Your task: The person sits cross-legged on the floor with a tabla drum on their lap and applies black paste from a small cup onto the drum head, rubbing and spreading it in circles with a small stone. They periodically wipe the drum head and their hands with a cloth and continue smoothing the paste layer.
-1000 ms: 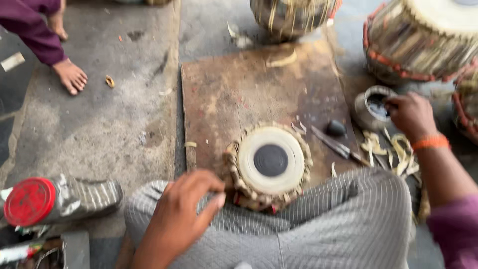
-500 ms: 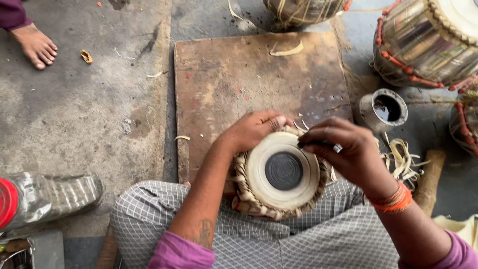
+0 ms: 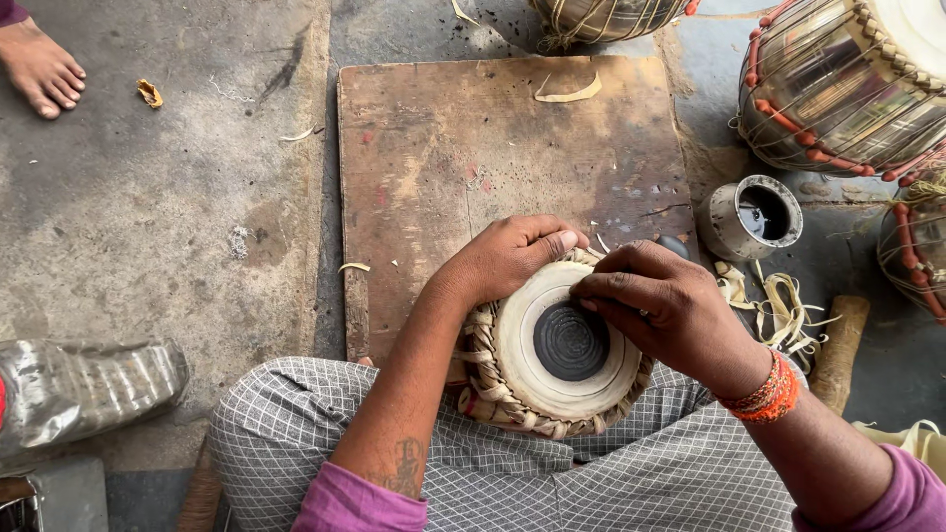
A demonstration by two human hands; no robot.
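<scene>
A small drum (image 3: 522, 374) with a cream skin, a black centre spot (image 3: 570, 343) and a braided leather rim rests against my lap at the near edge of a wooden board (image 3: 493, 138). My left hand (image 3: 507, 256) grips the drum's far rim, fingers curled over it. My right hand (image 3: 665, 310) lies over the right side of the skin with its fingers pinched together at the edge of the black spot. The thin tool it held a moment ago is hidden under the fingers.
A metal cup (image 3: 754, 217) stands right of the board, with leather strips (image 3: 778, 300) and a wooden handle (image 3: 838, 350) beside it. Larger strapped drums (image 3: 838, 89) sit at the upper right. Another person's bare foot (image 3: 39, 69) is at the top left. A shiny wrapped bundle (image 3: 79, 389) lies at the left.
My right hand came back from the tools at the right with a thin tool and settled on the black spot. My left hand moved up onto the drum's far rim.
</scene>
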